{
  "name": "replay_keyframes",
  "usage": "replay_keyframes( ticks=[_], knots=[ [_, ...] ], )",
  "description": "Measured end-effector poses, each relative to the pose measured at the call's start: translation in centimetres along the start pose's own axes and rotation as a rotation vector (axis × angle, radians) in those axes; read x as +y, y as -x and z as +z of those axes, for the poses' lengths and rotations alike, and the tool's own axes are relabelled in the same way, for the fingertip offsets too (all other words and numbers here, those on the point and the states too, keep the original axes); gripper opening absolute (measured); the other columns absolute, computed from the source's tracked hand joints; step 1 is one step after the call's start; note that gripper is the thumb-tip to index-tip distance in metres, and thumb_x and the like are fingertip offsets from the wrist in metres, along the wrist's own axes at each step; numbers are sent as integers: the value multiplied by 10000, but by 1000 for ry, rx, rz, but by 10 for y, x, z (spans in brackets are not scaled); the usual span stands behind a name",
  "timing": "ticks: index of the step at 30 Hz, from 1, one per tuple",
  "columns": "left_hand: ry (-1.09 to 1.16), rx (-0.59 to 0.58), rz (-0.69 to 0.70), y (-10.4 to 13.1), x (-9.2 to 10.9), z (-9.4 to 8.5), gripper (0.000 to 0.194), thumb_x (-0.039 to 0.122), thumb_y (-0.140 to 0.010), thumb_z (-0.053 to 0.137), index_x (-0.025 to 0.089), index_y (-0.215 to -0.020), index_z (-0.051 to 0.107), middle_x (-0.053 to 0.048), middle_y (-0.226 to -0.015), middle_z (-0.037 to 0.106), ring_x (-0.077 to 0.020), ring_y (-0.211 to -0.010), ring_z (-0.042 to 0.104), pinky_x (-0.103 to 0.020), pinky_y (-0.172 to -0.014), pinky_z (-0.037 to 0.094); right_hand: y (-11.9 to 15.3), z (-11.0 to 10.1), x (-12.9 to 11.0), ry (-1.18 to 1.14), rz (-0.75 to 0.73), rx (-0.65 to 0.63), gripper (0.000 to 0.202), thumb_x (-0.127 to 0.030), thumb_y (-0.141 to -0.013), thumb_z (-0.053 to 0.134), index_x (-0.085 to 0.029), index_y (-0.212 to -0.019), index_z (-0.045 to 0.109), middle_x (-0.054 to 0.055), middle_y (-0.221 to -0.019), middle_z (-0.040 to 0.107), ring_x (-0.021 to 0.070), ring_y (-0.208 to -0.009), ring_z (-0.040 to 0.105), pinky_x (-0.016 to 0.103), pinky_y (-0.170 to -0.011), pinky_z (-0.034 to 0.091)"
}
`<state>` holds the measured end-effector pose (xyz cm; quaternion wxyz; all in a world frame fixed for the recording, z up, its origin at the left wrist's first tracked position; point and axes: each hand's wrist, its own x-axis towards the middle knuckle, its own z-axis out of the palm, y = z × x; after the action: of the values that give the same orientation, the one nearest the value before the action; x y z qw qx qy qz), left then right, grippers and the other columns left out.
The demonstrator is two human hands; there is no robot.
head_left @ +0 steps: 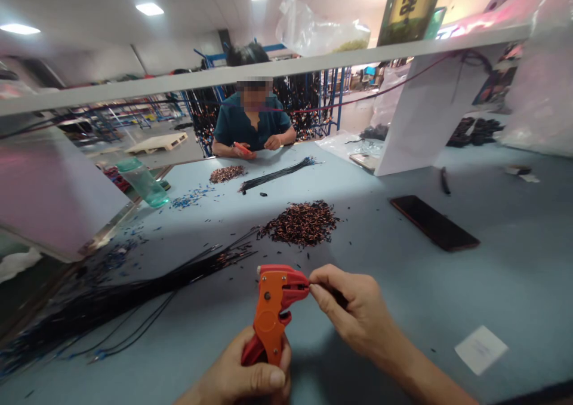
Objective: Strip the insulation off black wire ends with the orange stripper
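Observation:
My left hand [255, 369] is wrapped round the handles of an orange and red wire stripper [270, 315], held upright above the table. At the tip of its jaws, my right hand [353, 303] has thumb and forefinger pinched together. What sits between those fingertips is too small and hidden to name. Just beyond the tool lies a heap of short black and copper-coloured pieces [307, 223]. A long bundle of black wires [134, 294] stretches across the table's left side, its bared copper ends pointing towards the heap.
Across the table [505, 226] sits another person [253, 121] holding a red tool [242, 148]. Near them are a second wire bundle [280, 175] and a copper-coloured pile [227, 174]. A phone [434, 223], a paper square [481, 349] and a green bottle [143, 182] also lie or stand here.

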<state>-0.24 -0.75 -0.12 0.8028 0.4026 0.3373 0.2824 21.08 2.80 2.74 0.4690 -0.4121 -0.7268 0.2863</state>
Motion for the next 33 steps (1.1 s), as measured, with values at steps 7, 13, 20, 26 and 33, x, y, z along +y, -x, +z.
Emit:
replay_keyframes(
  ticks=[7,13,20,26,33],
  knots=[
    [-19,17,4,0,-6,-2,404,450,-661,811,166,-692,525,29,-467,505,-99,-426,465,-226,-468,320,2,3,0,75,-56,32,183,-168,-912,466,-188,-760,567,-86,-532,348,78,-435,319,207,-442,277],
    [-1,44,-32,4,-5,2,405,455,-678,808,168,-679,523,43,-474,476,-78,-404,416,-223,-428,263,3,1,-5,106,-121,50,183,-145,-918,452,-194,-771,551,-85,-525,373,82,-425,334,215,-449,284],
    [-18,51,-34,4,-9,2,412,481,-706,788,165,-672,526,47,-453,465,-69,-386,396,-223,-413,242,5,0,-6,142,-164,66,176,-130,-921,450,-187,-792,556,-84,-526,378,81,-421,353,219,-455,288],
    [-1,64,-23,2,-1,2,443,493,-706,794,177,-682,483,94,-422,394,-30,-339,311,-192,-391,219,5,2,-3,148,-131,59,185,-142,-928,436,-182,-802,565,-77,-529,399,82,-425,371,214,-454,292],
    [64,-19,-33,-2,-2,0,409,478,-745,762,193,-725,469,86,-428,418,-60,-339,387,-186,-390,338,2,6,4,129,-88,58,182,-174,-931,446,-194,-787,556,-79,-521,403,80,-424,369,203,-452,303]
  ],
)
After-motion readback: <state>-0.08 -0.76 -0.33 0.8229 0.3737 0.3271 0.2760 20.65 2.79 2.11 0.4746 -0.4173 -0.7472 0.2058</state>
